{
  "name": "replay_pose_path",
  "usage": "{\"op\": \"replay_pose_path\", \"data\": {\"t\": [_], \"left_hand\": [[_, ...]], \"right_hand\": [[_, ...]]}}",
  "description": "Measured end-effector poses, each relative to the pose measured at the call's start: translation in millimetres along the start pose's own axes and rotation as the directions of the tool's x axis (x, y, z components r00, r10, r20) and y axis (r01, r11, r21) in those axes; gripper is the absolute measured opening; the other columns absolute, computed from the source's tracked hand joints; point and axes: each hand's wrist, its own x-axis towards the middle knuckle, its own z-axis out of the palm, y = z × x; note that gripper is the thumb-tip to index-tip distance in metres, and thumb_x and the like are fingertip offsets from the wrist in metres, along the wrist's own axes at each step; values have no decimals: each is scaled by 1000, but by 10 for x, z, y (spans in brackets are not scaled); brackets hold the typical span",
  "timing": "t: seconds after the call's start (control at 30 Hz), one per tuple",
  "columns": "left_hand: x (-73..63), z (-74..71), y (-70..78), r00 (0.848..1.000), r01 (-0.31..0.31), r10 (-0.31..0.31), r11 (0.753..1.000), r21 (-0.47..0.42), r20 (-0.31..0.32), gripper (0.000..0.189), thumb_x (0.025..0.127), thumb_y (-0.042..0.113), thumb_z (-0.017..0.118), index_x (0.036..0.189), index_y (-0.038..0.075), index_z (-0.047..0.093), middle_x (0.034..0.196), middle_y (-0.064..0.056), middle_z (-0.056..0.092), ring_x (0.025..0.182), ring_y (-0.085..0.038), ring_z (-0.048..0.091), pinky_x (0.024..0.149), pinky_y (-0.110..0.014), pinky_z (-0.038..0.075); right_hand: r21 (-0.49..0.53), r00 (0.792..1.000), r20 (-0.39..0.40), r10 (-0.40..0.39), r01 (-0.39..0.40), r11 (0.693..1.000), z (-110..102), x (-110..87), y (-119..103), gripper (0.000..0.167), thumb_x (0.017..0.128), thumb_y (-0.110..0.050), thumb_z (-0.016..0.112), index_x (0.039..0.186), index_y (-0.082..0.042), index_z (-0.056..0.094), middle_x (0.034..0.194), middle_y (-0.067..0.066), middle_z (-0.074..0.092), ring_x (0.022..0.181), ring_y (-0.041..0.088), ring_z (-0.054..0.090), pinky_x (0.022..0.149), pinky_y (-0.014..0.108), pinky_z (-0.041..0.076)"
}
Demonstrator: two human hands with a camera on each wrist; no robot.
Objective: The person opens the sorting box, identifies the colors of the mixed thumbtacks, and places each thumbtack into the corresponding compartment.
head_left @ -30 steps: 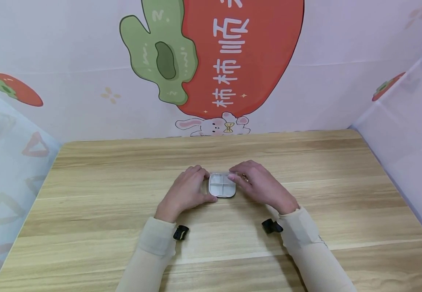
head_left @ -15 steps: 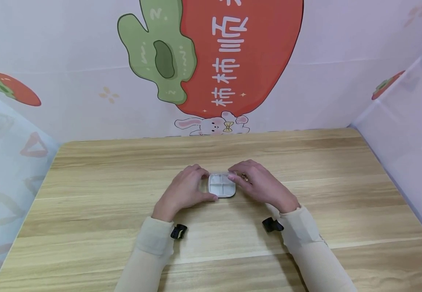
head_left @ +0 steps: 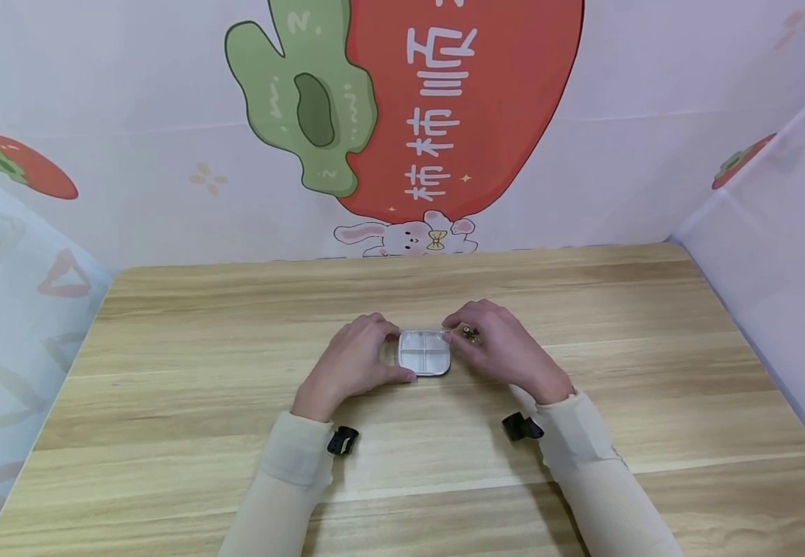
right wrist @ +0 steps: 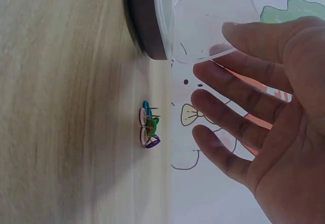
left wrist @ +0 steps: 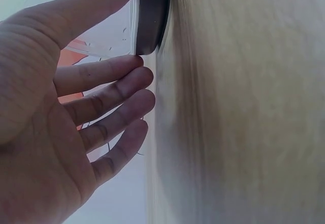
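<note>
A small rounded pill box point(head_left: 424, 362) with a white inside split by a cross divider lies on the table. Its dark outer wall point(right wrist: 150, 21) shows in the right wrist view, and its clear lid point(right wrist: 205, 16) stands raised from the rim. My left hand point(head_left: 356, 356) grips the box from the left, thumb at the near edge and index finger at the far side. At the right, my right hand point(head_left: 503, 344) pinches the lid's edge between thumb and index finger, the other fingers loosely spread. Beside the box, partly under this hand, sit several coloured thumbtacks point(right wrist: 150, 125).
Both hands work over a wood-grain table point(head_left: 200, 348). A printed cloth backdrop point(head_left: 165, 193) rises behind its far edge, with more cloth along the left and right sides. Black wrist mounts point(head_left: 342, 441) sit at the cuffs.
My right hand has shifted slightly right and away, its thumb moving from over the compartments to the box's right edge. More of the thumbtacks shows. My left hand stays nearly still.
</note>
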Motion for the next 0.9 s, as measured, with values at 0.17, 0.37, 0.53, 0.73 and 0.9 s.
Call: {"op": "replay_pose_path", "data": {"t": [0.17,0.37,0.53,0.73,0.9], "left_hand": [[-4,-1,1,1000,-7,7,1000,-10,-7,67,70,43,93,120,4,72,113,-4,66,106,-22,59,99,-43,45],[8,9,-4,1000,-14,14,1000,-9,-7,65,70,42,93,118,4,72,112,-3,67,106,-22,60,99,-44,45],[9,6,-1,1000,-20,20,1000,-6,-10,64,70,42,94,116,4,73,111,-3,67,104,-21,60,98,-43,46],[10,6,4,1000,-15,15,1000,-8,-11,62,70,42,94,115,5,73,109,-2,66,102,-21,60,96,-42,46],[12,1,8,1000,-6,6,1000,11,-5,63,69,44,94,116,6,74,109,-3,66,101,-21,59,96,-43,47]], "right_hand": [[-2,999,-30,12,-12,1000,23,13,-1,13,96,-16,72,105,-9,78,102,1,73,102,24,65,90,41,53],[23,996,-72,59,-57,998,51,33,-20,13,98,-16,70,104,-8,78,102,2,74,101,25,65,87,43,52],[35,990,-116,86,-82,996,80,48,-34,14,98,-17,70,104,-7,79,103,4,75,99,26,66,85,45,53],[47,979,-155,133,-127,991,119,58,-47,16,98,-17,69,106,-7,79,103,5,76,100,27,65,88,48,51],[54,976,-147,163,-157,986,113,57,-63,19,99,-20,69,109,-7,78,105,5,75,101,28,64,88,48,50]]}}
